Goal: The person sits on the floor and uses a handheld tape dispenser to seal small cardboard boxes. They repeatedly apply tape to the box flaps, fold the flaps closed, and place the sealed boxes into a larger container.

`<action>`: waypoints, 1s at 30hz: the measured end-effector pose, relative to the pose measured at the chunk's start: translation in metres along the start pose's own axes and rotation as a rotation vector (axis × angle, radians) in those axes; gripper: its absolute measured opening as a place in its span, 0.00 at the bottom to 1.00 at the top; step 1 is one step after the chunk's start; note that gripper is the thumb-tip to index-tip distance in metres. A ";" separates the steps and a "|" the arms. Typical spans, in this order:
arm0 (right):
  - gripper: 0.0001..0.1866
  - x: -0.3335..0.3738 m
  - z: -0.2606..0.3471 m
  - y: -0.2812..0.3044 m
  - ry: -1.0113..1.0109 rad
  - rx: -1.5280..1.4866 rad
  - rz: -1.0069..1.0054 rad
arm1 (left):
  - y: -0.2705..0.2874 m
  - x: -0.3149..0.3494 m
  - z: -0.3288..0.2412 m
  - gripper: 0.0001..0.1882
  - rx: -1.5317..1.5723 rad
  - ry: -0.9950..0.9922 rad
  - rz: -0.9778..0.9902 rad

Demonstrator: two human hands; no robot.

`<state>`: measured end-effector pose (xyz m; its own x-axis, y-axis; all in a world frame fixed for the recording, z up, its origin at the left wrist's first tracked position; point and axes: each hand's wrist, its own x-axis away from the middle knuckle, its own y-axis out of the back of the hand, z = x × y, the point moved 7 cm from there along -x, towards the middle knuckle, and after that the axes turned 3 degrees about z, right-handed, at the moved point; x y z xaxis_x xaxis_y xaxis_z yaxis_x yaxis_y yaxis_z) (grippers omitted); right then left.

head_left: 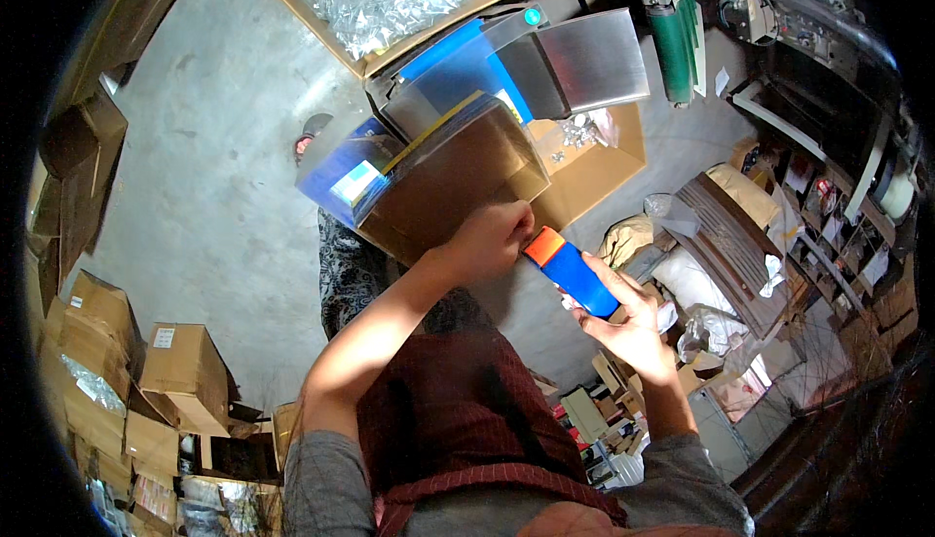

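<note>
My right hand (pixel 631 321) grips a slim, blue, block-shaped thing with an orange end (pixel 577 278), fingers along its side. It tilts with the orange end up and to the left; I cannot make out its kind. Just left of that end is my left hand (pixel 494 231), its fingers curled closed; whatever they hold, if anything, is hidden. Beyond my left hand stands an open blue-sided cardboard box (pixel 429 196), its brown inside facing me. Behind it to the right, another open carton (pixel 609 162) has small shiny pieces inside.
A large carton (pixel 355 65) of clear plastic bags stands at the far side, near a metal chute (pixel 594 60) and a green roller (pixel 672 50). Stacked cartons (pixel 185 371) line the left. A slatted wooden board (pixel 716 245) and bags lie at right.
</note>
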<state>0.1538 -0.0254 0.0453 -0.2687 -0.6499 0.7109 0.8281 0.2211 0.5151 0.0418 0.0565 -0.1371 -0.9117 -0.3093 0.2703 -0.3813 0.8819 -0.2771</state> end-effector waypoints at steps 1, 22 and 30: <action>0.40 0.001 0.007 0.002 0.004 0.034 -0.001 | 0.000 -0.002 -0.001 0.03 0.000 -0.026 0.002; 0.37 -0.019 -0.012 0.020 -0.005 0.130 -0.153 | 0.013 -0.067 0.077 0.07 -0.574 0.153 -0.231; 0.36 -0.027 -0.012 0.020 -0.024 0.120 -0.123 | 0.013 -0.076 0.066 0.09 -0.538 0.110 -0.277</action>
<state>0.1836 -0.0117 0.0308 -0.3768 -0.6604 0.6495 0.7240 0.2274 0.6513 0.0962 0.0681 -0.2217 -0.7581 -0.5392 0.3668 -0.4449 0.8388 0.3137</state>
